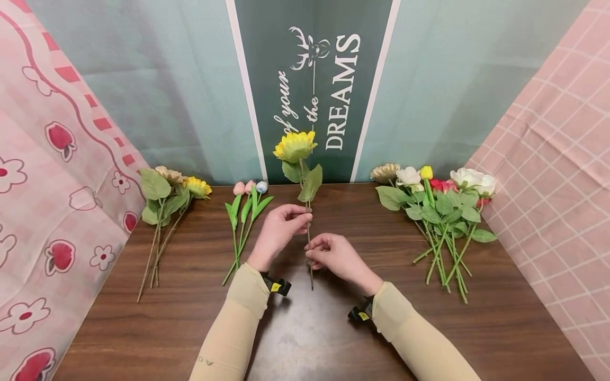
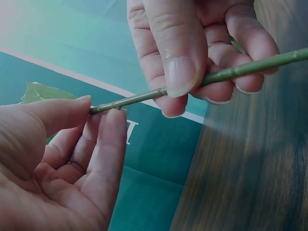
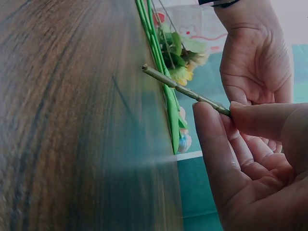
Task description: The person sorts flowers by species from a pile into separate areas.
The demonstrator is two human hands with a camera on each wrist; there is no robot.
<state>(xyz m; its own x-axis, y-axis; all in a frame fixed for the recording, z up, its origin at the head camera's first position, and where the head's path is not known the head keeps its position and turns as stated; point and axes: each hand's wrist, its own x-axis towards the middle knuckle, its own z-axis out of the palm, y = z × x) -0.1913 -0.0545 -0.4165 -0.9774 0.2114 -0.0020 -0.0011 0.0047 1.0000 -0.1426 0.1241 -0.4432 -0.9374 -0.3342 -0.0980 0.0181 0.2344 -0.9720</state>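
Note:
A yellow artificial sunflower (image 1: 294, 145) on a thin green stem (image 1: 311, 275) stands upright over the middle of the brown table (image 1: 143, 323). My left hand (image 1: 305, 217) pinches the stem just below its leaves. My right hand (image 1: 311, 255) pinches it lower down, and the bare end hangs below. The left wrist view shows my left hand (image 2: 103, 107) holding the stem (image 2: 240, 70) between thumb and fingertips, the other hand gripping it beside. The right wrist view shows my right hand (image 3: 226, 109) pinching the stem (image 3: 173, 85), its cut end free above the wood.
At the table's left lie sunflowers (image 1: 164, 198) on long stems. Three small tulips (image 1: 245, 211) lie just left of my hands. A bunch of mixed flowers (image 1: 438, 206) lies at the right. Behind stands a green backdrop (image 1: 333, 90) with lettering, and patterned cloth walls flank both sides.

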